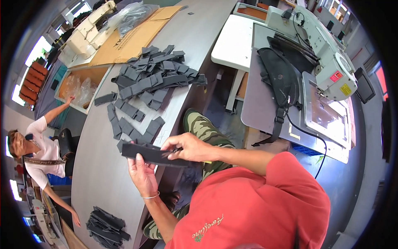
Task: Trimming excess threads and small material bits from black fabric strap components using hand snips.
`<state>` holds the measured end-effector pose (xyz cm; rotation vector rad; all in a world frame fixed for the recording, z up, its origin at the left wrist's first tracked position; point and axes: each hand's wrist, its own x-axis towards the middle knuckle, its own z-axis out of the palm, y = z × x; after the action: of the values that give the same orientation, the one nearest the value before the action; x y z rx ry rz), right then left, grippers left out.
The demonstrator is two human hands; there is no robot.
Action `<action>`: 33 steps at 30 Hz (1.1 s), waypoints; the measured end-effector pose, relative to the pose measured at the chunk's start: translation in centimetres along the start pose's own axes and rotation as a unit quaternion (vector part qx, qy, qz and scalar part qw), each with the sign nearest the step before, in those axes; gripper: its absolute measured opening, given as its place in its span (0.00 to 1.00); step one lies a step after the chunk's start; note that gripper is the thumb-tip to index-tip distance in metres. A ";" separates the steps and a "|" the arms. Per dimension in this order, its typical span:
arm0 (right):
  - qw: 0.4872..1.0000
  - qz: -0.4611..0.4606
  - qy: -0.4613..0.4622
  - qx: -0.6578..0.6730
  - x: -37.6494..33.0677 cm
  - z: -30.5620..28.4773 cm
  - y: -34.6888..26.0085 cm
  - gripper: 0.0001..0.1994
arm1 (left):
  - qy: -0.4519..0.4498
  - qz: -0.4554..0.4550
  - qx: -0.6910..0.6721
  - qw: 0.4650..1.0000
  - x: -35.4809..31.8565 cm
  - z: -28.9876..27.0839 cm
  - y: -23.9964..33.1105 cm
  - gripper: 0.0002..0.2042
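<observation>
My left hand [143,175] holds a dark grey fabric strip [139,151] by its left part, thumb on top and fingers beneath. Over the strip's right part, my right hand [190,148] is closed around a small dark tool [175,150] that looks like thread snips. Its tip is against or just above the cloth; I cannot tell which. Just beyond my hands, a loose heap of grey folded fabric strips [143,83] spreads across the grey table [103,166]. Several of these strips lie close to the held one.
A stack of dark strips [107,227] sits at the table's near left. Flattened cardboard [124,43] and clear plastic [134,18] lie at the back. On the right, a sewing machine [331,66] stands beside a black strapped fabric piece [277,74]. A co-worker [45,145] sits across the table.
</observation>
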<state>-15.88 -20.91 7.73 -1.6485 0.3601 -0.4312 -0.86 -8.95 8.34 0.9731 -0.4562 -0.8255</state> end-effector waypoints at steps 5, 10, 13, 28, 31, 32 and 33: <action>0.981 0.022 0.176 0.081 -3.1 -6.7 -2.4 0.13 | -0.106 -0.006 0.241 0.965 -0.7 2.9 4.4 0.24; 0.892 -0.031 0.447 -0.061 -8.8 -17.9 -5.9 0.15 | -0.338 0.184 -0.003 0.923 -3.5 5.3 7.6 0.28; 0.825 -0.052 0.555 -0.093 -11.5 -24.7 -7.5 0.14 | -0.428 0.206 -0.127 0.871 -7.4 10.3 9.2 0.23; 0.758 0.124 0.637 -0.059 -12.6 -45.5 -3.8 0.14 | -0.518 -0.052 -0.183 0.834 -9.7 10.7 8.2 0.17; 0.773 0.143 0.611 -0.093 -10.9 -47.2 -3.2 0.15 | -0.526 -0.011 -0.277 0.804 -7.4 14.6 9.6 0.16; 0.772 0.152 0.607 -0.115 -10.4 -47.9 -3.2 0.14 | -0.515 -0.009 -0.290 0.806 -7.4 14.6 9.4 0.16; 0.774 0.157 0.604 -0.110 -9.8 -47.9 -2.8 0.14 | -0.503 -0.012 -0.303 0.809 -7.0 14.7 9.0 0.16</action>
<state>-47.46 -57.73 14.57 -1.2713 1.6703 -1.2041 -11.48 -8.65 23.66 -0.1400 -1.0019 -1.3792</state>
